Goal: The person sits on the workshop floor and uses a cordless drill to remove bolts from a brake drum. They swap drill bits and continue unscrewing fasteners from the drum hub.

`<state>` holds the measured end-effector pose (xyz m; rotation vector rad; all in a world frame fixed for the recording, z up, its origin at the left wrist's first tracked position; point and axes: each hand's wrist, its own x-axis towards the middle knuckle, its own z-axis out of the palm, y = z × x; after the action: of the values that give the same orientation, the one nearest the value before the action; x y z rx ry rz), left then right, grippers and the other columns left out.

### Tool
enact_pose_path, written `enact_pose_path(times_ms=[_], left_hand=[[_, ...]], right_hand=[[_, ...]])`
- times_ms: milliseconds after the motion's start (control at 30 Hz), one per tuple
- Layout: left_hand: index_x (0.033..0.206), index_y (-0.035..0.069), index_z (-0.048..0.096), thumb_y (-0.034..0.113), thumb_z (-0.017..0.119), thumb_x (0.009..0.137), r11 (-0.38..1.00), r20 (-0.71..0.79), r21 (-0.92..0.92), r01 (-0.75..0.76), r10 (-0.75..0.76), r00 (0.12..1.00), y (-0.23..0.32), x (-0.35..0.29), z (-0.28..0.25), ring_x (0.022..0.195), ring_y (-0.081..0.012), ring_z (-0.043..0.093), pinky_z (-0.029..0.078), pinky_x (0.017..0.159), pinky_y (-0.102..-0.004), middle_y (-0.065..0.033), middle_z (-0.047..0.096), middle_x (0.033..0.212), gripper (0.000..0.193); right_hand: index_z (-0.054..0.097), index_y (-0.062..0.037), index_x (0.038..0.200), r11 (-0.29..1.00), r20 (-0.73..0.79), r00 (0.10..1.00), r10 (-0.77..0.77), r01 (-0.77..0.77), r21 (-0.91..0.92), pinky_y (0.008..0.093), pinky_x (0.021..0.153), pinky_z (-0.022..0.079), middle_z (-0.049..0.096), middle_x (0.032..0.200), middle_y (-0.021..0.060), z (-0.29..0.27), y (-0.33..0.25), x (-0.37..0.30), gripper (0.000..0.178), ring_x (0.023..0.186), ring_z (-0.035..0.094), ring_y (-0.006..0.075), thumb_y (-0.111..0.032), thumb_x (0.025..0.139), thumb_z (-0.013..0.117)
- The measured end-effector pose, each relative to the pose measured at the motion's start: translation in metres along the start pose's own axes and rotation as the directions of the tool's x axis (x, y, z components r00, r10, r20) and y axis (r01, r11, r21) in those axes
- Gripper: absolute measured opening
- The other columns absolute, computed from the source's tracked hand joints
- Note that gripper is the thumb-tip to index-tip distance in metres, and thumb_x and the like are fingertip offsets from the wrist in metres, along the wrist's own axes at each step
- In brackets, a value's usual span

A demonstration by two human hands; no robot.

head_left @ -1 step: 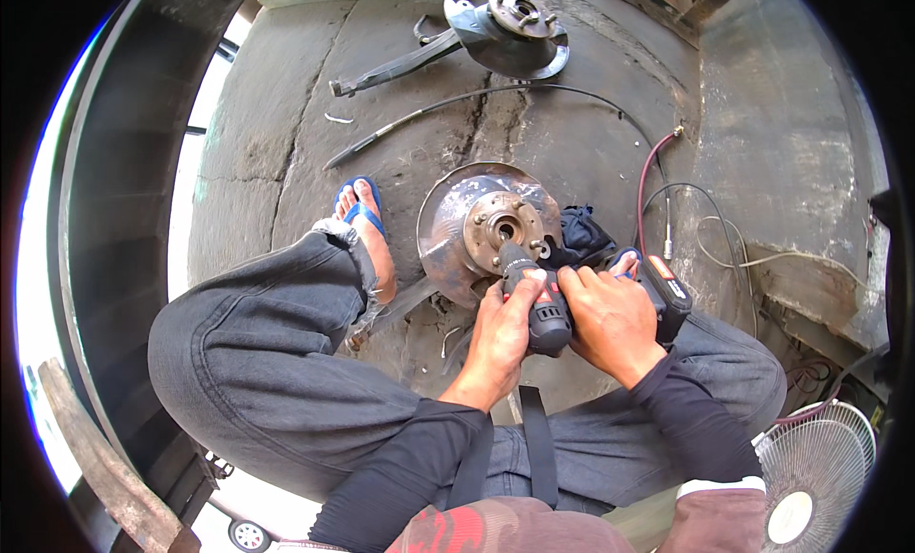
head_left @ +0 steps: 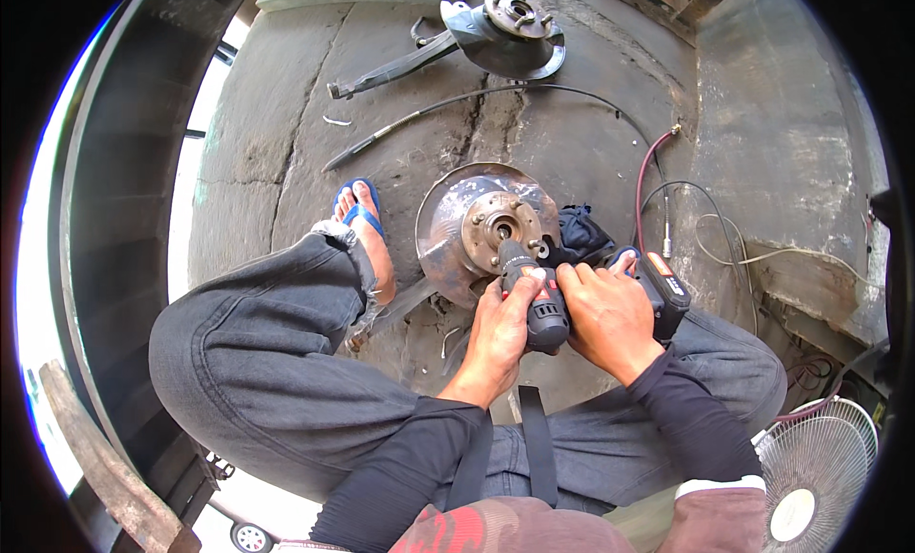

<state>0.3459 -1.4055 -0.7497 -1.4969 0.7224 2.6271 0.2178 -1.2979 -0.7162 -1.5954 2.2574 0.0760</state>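
A black cordless drill (head_left: 545,317) points at the hub face of a wheel hub assembly (head_left: 488,231) that lies on the floor between my feet. The chuck sits against the lower edge of the hub; its very tip is hidden there. My left hand (head_left: 502,332) is wrapped around the drill's body from the left, thumb on top. My right hand (head_left: 610,317) closes around the grip from the right, and the battery pack (head_left: 667,291) sticks out past it. The hub has a round, rusty dust shield (head_left: 440,215) behind it and studs on its flange.
Beyond lies a second hub assembly (head_left: 515,29) with a long arm. A black hose (head_left: 477,97) curves over the cracked floor and a red hose (head_left: 646,176) runs at right. Dark cloth (head_left: 583,234) bunches beside the near hub. A white fan (head_left: 820,467) stands at lower right.
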Motion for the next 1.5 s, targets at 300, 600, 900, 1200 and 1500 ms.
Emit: enact_pose_path(times_ms=[300, 600, 900, 1200, 1500], left_hand=[[0.124, -0.002, 0.057, 0.038, 0.067, 0.101, 0.999, -0.040, 0.024, -0.044, 0.045, 0.998, -0.012, 0.010, -0.004, 0.070, -0.0190, 0.069, 0.059, 0.053, -0.0380, -0.0099, 0.065, 0.096, 0.047], [0.126, -0.009, 0.059, 0.038, 0.069, 0.099, 0.998, -0.084, 0.012, -0.058, 0.059, 0.995, -0.016, 0.010, -0.008, 0.076, -0.0219, 0.070, 0.060, 0.056, -0.0375, -0.0151, 0.067, 0.100, 0.054], [0.129, -0.005, 0.056, 0.039, 0.067, 0.099, 0.997, -0.078, -0.057, -0.055, 0.050, 0.996, -0.009, 0.011, -0.008, 0.069, -0.0221, 0.071, 0.060, 0.049, -0.0380, -0.0151, 0.067, 0.099, 0.054], [0.124, -0.004, 0.058, 0.042, 0.068, 0.099, 0.997, -0.087, -0.079, -0.024, 0.018, 0.996, -0.002, 0.010, -0.005, 0.064, -0.0220, 0.071, 0.058, 0.043, -0.0362, -0.0142, 0.067, 0.092, 0.054], [0.119, 0.002, 0.059, 0.041, 0.063, 0.103, 0.998, -0.102, -0.061, 0.015, -0.022, 0.995, 0.004, 0.003, 0.001, 0.066, -0.0166, 0.069, 0.056, 0.045, -0.0345, -0.0084, 0.065, 0.091, 0.042]], right_hand=[[0.060, -0.0050, 0.100, 1.000, 0.048, 0.999, 0.005, -0.005, -0.015, 0.0417, 0.062, 0.058, 0.070, 0.087, 0.0119, 0.006, 0.000, 0.011, 0.030, 0.073, 0.076, 0.0294, -0.013, 0.078, 0.078], [0.060, -0.0078, 0.099, 0.999, 0.077, 0.997, -0.013, 0.017, -0.047, 0.0403, 0.063, 0.058, 0.069, 0.085, 0.0113, -0.002, -0.004, 0.018, 0.026, 0.073, 0.076, 0.0285, -0.013, 0.080, 0.076], [0.060, -0.0077, 0.100, 0.996, 0.128, 0.991, -0.024, 0.034, -0.079, 0.0411, 0.064, 0.058, 0.069, 0.087, 0.0106, -0.011, -0.007, 0.028, 0.029, 0.075, 0.076, 0.0284, -0.015, 0.079, 0.078], [0.062, -0.0086, 0.096, 0.992, 0.086, 0.995, -0.047, 0.057, -0.111, 0.0388, 0.065, 0.059, 0.069, 0.085, 0.0092, -0.014, -0.005, 0.037, 0.018, 0.075, 0.077, 0.0265, -0.014, 0.083, 0.074], [0.063, -0.0098, 0.094, 0.992, 0.112, 0.991, -0.069, 0.080, -0.102, 0.0386, 0.064, 0.059, 0.069, 0.083, 0.0081, -0.018, -0.002, 0.040, 0.015, 0.075, 0.076, 0.0255, -0.016, 0.085, 0.072]])
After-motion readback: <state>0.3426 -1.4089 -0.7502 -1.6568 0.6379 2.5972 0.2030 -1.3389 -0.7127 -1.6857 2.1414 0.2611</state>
